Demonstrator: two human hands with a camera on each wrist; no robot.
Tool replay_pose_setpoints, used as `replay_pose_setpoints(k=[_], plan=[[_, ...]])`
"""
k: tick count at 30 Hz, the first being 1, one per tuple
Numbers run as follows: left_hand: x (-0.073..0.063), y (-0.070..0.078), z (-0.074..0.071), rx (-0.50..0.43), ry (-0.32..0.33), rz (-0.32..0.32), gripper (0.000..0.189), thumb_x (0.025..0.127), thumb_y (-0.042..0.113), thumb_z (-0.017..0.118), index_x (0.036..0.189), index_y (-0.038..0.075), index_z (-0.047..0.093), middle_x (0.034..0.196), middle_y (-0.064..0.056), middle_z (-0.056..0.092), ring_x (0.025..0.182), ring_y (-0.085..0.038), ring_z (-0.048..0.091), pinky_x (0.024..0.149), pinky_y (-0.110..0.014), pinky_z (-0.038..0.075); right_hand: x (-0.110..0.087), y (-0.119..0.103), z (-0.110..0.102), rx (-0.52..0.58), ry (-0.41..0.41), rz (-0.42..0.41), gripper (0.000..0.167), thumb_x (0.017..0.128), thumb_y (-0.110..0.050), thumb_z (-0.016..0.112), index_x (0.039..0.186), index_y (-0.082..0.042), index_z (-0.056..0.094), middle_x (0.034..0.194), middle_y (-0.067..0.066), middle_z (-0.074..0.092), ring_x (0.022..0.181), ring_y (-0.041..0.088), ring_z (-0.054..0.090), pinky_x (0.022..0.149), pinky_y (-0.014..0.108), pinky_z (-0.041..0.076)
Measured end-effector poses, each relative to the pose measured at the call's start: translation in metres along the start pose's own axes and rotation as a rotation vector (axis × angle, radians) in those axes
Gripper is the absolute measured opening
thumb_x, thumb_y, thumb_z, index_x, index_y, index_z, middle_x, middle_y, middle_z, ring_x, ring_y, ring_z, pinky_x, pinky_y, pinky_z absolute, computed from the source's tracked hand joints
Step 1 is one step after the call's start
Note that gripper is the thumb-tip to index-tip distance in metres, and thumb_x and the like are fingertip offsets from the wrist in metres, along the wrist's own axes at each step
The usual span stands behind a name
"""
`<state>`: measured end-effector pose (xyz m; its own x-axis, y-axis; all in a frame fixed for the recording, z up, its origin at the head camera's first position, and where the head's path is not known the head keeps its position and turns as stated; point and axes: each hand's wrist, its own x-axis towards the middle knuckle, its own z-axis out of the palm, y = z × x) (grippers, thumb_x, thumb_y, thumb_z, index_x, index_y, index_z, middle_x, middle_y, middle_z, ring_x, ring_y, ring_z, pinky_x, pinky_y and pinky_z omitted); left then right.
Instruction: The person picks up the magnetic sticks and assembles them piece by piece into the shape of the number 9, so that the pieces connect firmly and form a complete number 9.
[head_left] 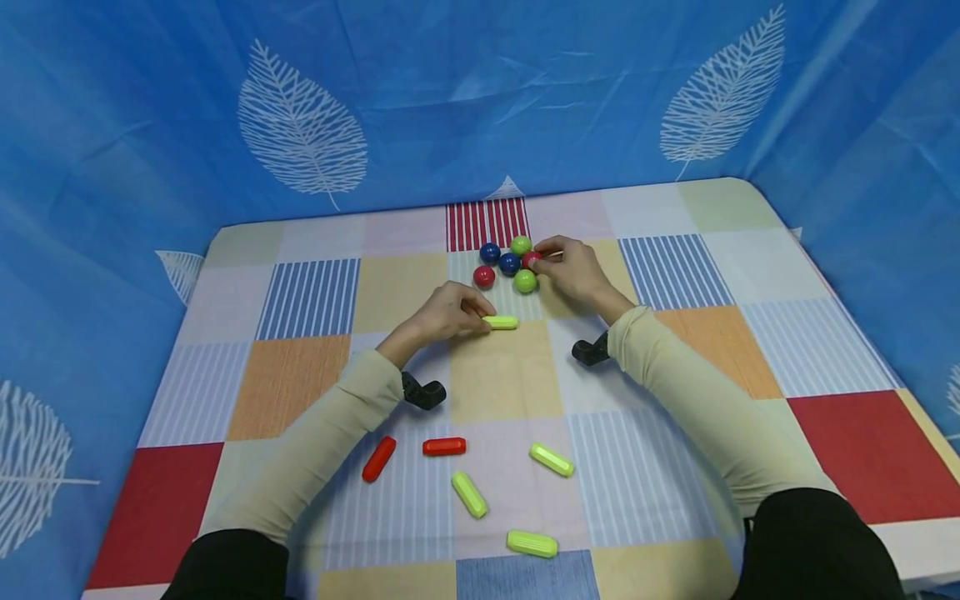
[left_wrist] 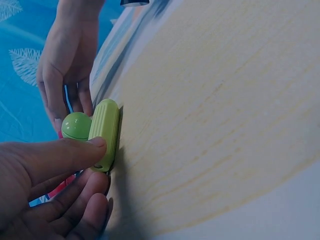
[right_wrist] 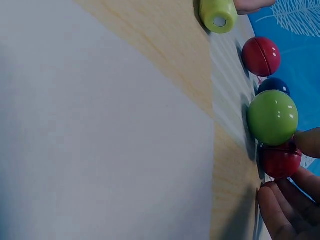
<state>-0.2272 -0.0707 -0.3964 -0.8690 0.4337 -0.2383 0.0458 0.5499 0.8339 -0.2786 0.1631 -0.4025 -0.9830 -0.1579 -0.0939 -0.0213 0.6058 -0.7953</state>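
Note:
My left hand (head_left: 450, 312) pinches one end of a ridged yellow-green stick (head_left: 504, 322) between thumb and fingers; the stick lies on or just above the cloth. Beyond it, my right hand (head_left: 576, 268) holds a red ball (right_wrist: 281, 161) with thumb and fingertips. This ball is at the right side of a cluster. Around it sit a green ball (head_left: 521, 245) behind, another green ball (head_left: 525, 282) in front, and a blue ball (head_left: 509, 264) to the left. A second blue ball (head_left: 490, 253) and a second red ball (head_left: 483, 277) make up the cluster's left side.
Nearer the body lie two red sticks (head_left: 444, 447) and three yellow-green sticks (head_left: 532, 544), spread apart on the patchwork cloth (head_left: 405, 525). A blue curtain (head_left: 480, 92) with white leaves hangs behind and at both sides. Black wrist mounts (head_left: 423, 393) jut out under both forearms.

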Motion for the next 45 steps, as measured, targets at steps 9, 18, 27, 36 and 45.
replay_pose_setpoints(k=[9,18,27,36,45], plan=[[-0.001,0.000,0.001,-0.005,0.004,0.006,0.020,0.083,0.000,0.076,0.102,-0.001,0.074,0.093,-0.011,0.069,0.080,-0.017,0.059,0.070,-0.022,0.047,-0.001,0.002,-0.003,-0.009,0.002,-0.019,0.034,0.095,-0.016,0.063,0.125,0.000,0.060,0.124,0.017,0.062,0.112,0.030,0.061,0.091,0.041,0.049],[-0.002,0.000,-0.002,0.015,0.006,-0.008,0.020,0.083,0.001,0.076,0.103,0.000,0.074,0.093,-0.009,0.069,0.082,-0.017,0.058,0.070,-0.022,0.047,-0.028,0.033,-0.036,-0.044,0.075,-0.016,0.034,0.096,-0.017,0.064,0.126,0.000,0.062,0.121,0.020,0.064,0.109,0.032,0.061,0.084,0.038,0.047],[-0.002,0.001,-0.002,0.016,0.006,0.011,0.024,0.082,-0.001,0.076,0.106,-0.002,0.072,0.094,-0.012,0.068,0.083,-0.019,0.059,0.071,-0.023,0.047,-0.066,0.049,-0.059,-0.124,0.081,-0.003,0.034,0.094,-0.017,0.066,0.125,-0.002,0.063,0.118,0.020,0.065,0.108,0.032,0.061,0.081,0.035,0.048],[-0.002,-0.001,0.002,0.015,-0.002,-0.006,0.023,0.085,0.001,0.074,0.108,-0.001,0.074,0.097,-0.012,0.071,0.084,-0.018,0.059,0.070,-0.022,0.046,-0.077,0.038,-0.041,-0.090,-0.012,-0.051,0.035,0.092,-0.012,0.067,0.125,-0.001,0.063,0.119,0.019,0.065,0.110,0.032,0.062,0.084,0.042,0.051],[-0.003,0.001,0.002,0.012,0.010,-0.004,0.023,0.085,0.000,0.074,0.108,-0.002,0.074,0.095,-0.012,0.071,0.083,-0.017,0.058,0.069,-0.022,0.045,-0.079,0.017,-0.016,-0.065,-0.064,-0.090,0.035,0.089,-0.012,0.070,0.122,-0.003,0.065,0.115,0.014,0.067,0.107,0.028,0.063,0.084,0.041,0.051]])
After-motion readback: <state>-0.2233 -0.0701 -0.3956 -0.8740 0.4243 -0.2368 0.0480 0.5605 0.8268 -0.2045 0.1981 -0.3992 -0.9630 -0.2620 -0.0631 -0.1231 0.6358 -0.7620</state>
